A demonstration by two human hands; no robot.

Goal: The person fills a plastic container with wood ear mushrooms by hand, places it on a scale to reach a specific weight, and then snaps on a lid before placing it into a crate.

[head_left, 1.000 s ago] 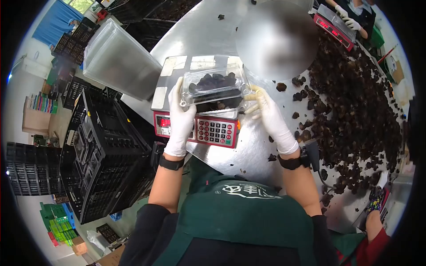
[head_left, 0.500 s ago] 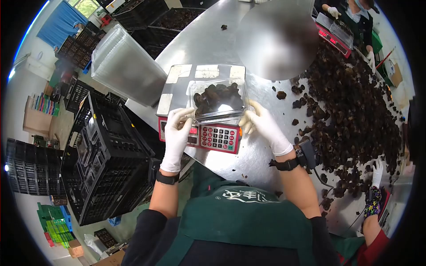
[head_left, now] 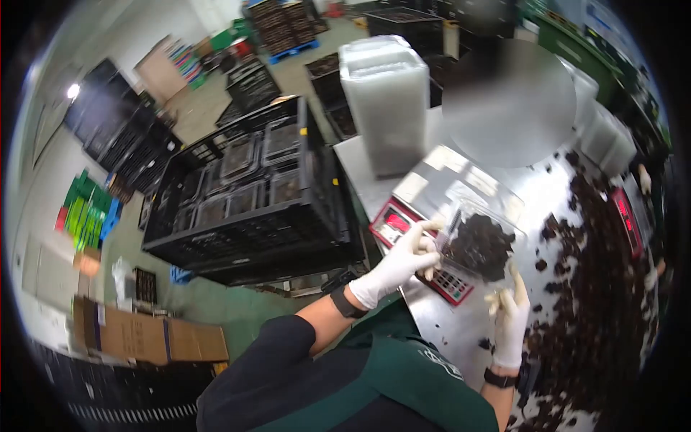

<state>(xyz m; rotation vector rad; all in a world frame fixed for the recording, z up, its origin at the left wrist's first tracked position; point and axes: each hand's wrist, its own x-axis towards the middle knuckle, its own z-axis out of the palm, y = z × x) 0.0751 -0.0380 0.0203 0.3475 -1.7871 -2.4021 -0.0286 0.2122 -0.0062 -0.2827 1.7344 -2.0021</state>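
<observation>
A clear plastic box (head_left: 481, 243) filled with dark, wrinkled pieces that look like dried mushrooms or fungus is tilted over the scale. My left hand (head_left: 400, 265), in a white glove, grips its left edge with fingers and thumb. At the near right corner my right hand (head_left: 511, 311), also gloved, holds the box with its fingertips. Under the box is a red and grey digital scale (head_left: 448, 286), its platform (head_left: 439, 169) patched with pale tape. Part of its keypad and platform is hidden by the box and my left hand.
Left of the table stands a black crate (head_left: 245, 229) holding several filled clear boxes. A tall stack of clear containers (head_left: 389, 108) rises behind the scale. Loose dark pieces (head_left: 576, 324) cover the metal table's right side, near another red scale display (head_left: 628, 223).
My view has swung left, bringing the crate of filled boxes toward the middle. The held box has turned and tilted, still between both hands above the scale.
</observation>
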